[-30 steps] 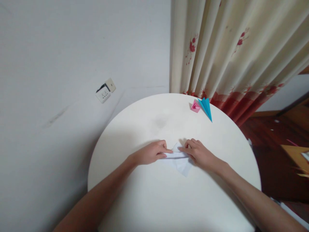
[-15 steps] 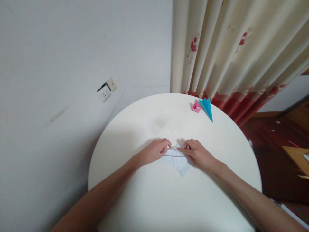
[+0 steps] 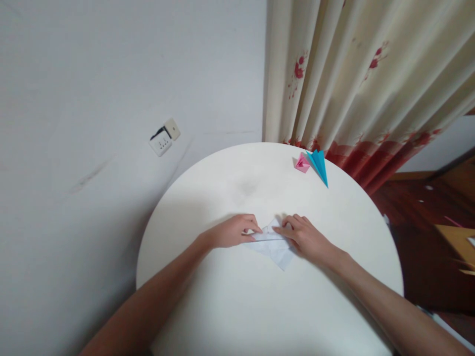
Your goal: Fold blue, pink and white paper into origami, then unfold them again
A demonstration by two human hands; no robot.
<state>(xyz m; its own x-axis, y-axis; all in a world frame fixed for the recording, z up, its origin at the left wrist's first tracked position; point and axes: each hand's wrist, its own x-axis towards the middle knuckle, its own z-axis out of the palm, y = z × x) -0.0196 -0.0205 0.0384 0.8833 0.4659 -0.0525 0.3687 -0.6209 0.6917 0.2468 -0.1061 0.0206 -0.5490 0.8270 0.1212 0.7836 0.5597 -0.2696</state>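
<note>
Both hands' fingers pinch the pale, creased, folded paper, its point toward the person.

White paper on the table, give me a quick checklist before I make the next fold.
1. Left hand on the paper: ok, fingertips press its upper edge.
2. Right hand on the paper: ok, fingers pin the right side.
3. Paper lies flat on the table: ok, lower point flat.
4. Crease aligned under the fingers: cannot tell, hidden.
5. Pink piece and blue piece apart from the work: ok, at the far rim.
</note>
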